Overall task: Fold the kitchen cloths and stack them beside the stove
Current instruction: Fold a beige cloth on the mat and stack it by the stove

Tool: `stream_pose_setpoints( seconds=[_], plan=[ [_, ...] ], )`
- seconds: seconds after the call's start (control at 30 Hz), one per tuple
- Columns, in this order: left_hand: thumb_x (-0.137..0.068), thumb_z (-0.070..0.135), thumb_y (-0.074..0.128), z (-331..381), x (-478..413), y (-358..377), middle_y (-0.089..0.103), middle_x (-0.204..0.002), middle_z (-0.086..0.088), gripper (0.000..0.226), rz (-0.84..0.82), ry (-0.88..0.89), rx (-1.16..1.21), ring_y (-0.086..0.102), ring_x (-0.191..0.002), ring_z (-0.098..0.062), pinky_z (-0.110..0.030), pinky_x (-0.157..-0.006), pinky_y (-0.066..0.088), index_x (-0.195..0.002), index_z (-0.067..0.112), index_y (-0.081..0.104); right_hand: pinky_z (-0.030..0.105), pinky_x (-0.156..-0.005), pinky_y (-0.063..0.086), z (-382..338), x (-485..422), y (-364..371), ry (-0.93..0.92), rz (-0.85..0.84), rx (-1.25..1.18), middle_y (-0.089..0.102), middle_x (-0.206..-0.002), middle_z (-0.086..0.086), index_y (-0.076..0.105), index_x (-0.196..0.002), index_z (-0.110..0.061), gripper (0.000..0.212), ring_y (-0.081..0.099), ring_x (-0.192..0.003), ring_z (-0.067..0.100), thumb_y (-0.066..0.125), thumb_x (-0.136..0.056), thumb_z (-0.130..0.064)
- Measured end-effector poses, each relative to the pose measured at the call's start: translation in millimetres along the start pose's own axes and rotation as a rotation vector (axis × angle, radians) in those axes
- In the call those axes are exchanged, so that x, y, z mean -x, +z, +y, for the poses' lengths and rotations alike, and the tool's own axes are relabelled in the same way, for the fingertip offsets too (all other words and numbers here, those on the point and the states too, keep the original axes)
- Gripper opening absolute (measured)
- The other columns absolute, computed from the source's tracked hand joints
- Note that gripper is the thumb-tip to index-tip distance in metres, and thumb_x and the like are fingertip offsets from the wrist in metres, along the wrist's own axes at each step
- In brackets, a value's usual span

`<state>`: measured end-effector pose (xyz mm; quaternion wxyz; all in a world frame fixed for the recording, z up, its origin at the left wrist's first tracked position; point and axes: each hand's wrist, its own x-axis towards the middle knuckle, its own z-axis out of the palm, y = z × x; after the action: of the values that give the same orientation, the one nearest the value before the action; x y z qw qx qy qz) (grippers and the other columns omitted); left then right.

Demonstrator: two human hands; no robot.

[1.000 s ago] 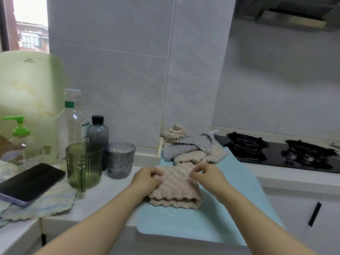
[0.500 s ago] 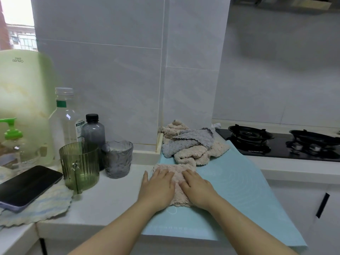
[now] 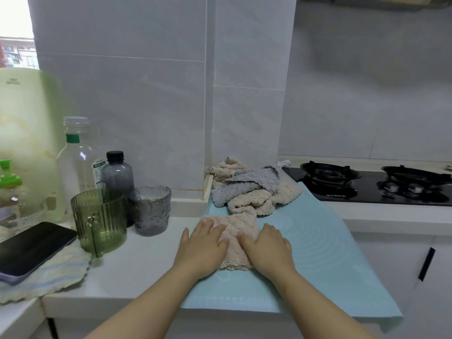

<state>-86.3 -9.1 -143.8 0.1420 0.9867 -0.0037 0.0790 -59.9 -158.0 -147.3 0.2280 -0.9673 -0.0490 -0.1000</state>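
I see my left hand (image 3: 204, 243) and right hand (image 3: 267, 245) both lying flat, fingers straight and spread a little, pressing down on a folded pink cloth (image 3: 236, 232). Neither hand grips anything. The cloth lies on a pale blue mat (image 3: 320, 243) that covers the worktop (image 3: 137, 267) and hangs over its front edge. My left hand covers the cloth's left part, my right hand its right edge, with a strip of cloth showing between them.

Behind the cloth, a loose pile of unfolded cloths (image 3: 249, 192), pink and grey, sits at the back of the mat against the wall, just beside the black stove (image 3: 367, 189). To my left stand a green ribbed cup (image 3: 99, 221) and a grey glass (image 3: 150, 210), and a dark phone (image 3: 31, 248) rests on a striped cloth (image 3: 56, 275).
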Motion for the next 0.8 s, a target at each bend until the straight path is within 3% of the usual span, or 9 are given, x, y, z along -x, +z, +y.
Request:
stream_pose_setpoints(
  seconds=[0.17,0.37,0.5,0.57,0.63,0.73,0.8],
  plan=[
    [-0.098,0.042,0.022,2,0,0,0.005,-0.158,0.003,0.049,-0.023,-0.021,0.004,-0.002,-0.146,-0.015,-0.044,-0.117,-0.004,-0.147,0.034,0.017,0.043,-0.110,0.023,1,0,1,0.024,-0.059,0.048,0.044,-0.138,0.014,0.050,-0.127,-0.007,0.072,0.030,-0.134,0.031,0.034,-0.085,-0.063],
    [-0.098,0.042,0.025,0,-2,1,0.007,-0.158,0.004,0.050,-0.012,-0.003,0.051,-0.002,-0.146,-0.013,-0.043,-0.117,-0.003,-0.147,0.035,0.017,0.036,-0.101,0.030,0,7,-9,-0.129,-0.048,-0.142,0.059,-0.116,-0.002,0.048,-0.115,-0.021,0.038,0.047,-0.119,0.022,0.049,-0.088,-0.047],
    [-0.094,0.040,0.039,-5,-4,5,0.016,-0.156,0.002,0.062,0.101,0.049,0.219,0.012,-0.144,-0.017,-0.040,-0.117,0.012,-0.148,0.030,0.011,0.026,-0.087,0.042,-2,14,-17,-0.206,-0.046,-0.402,0.061,-0.097,-0.013,0.050,-0.118,-0.031,0.034,0.058,-0.102,0.014,0.060,-0.086,-0.028],
    [-0.091,0.039,0.047,-5,-3,4,0.016,-0.155,-0.001,0.072,0.163,0.041,0.334,0.021,-0.141,-0.021,-0.041,-0.114,0.021,-0.148,0.026,0.007,0.015,-0.075,0.045,-1,17,-20,-0.225,-0.036,-0.596,0.062,-0.094,-0.019,0.054,-0.108,-0.039,0.036,0.061,-0.096,0.005,0.063,-0.083,-0.015],
    [-0.086,0.046,0.052,-5,0,3,0.012,-0.156,-0.003,0.085,0.178,0.009,0.408,0.024,-0.140,-0.026,-0.043,-0.112,0.026,-0.148,0.027,-0.002,0.015,-0.075,0.048,0,20,-22,-0.244,-0.021,-0.741,0.065,-0.093,-0.022,0.054,-0.096,-0.046,0.044,0.061,-0.089,-0.003,0.063,-0.081,-0.006],
    [-0.072,0.065,0.056,-4,4,-2,0.027,-0.152,0.001,0.100,0.173,-0.028,0.574,0.034,-0.135,-0.025,-0.046,-0.109,0.032,-0.142,0.045,-0.012,0.023,-0.075,0.054,2,21,-26,-0.197,-0.009,-0.964,0.070,-0.097,-0.010,0.059,-0.100,-0.040,0.044,0.066,-0.087,0.003,0.065,-0.081,0.000],
    [-0.066,0.069,0.060,-7,5,-5,0.044,-0.143,0.001,0.095,0.180,-0.071,0.777,0.046,-0.127,-0.023,-0.048,-0.104,0.039,-0.130,0.065,-0.010,0.021,-0.068,0.055,4,22,-29,-0.146,-0.052,-1.090,0.070,-0.095,-0.004,0.060,-0.107,-0.030,0.040,0.069,-0.082,0.007,0.064,-0.083,0.001]
  ],
)
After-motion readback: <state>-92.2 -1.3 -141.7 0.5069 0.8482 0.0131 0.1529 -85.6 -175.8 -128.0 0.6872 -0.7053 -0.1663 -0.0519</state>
